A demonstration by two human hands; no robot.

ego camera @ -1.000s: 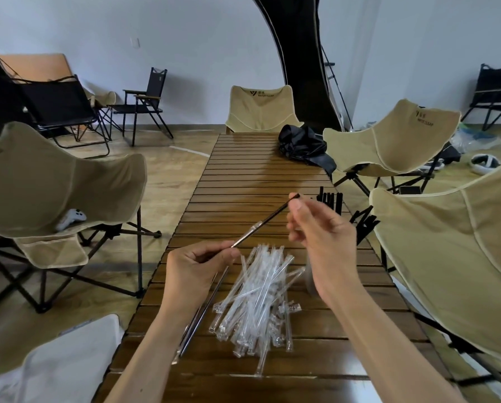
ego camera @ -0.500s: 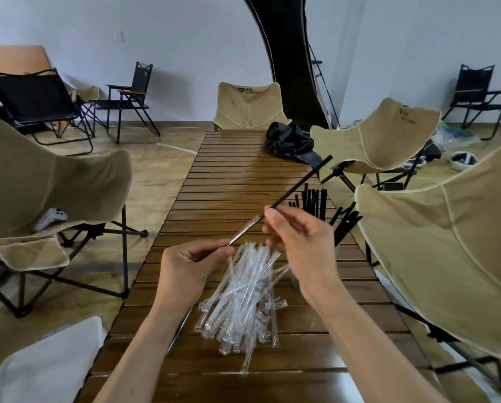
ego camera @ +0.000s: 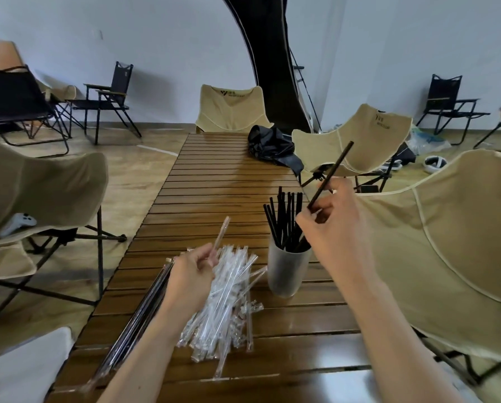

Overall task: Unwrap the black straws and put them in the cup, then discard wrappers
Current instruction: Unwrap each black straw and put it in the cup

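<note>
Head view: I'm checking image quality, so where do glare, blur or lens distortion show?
Head view: glare streaks the wooden table near the bottom edge; wide-angle distortion bows the black tent pole; the right hand and its black straw look slightly soft.

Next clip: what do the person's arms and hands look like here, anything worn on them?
Both forearms are bare up to the frame edge: no sleeves show. The left hand and right hand wear no gloves, and no watch, ring or wristband is visible.
</note>
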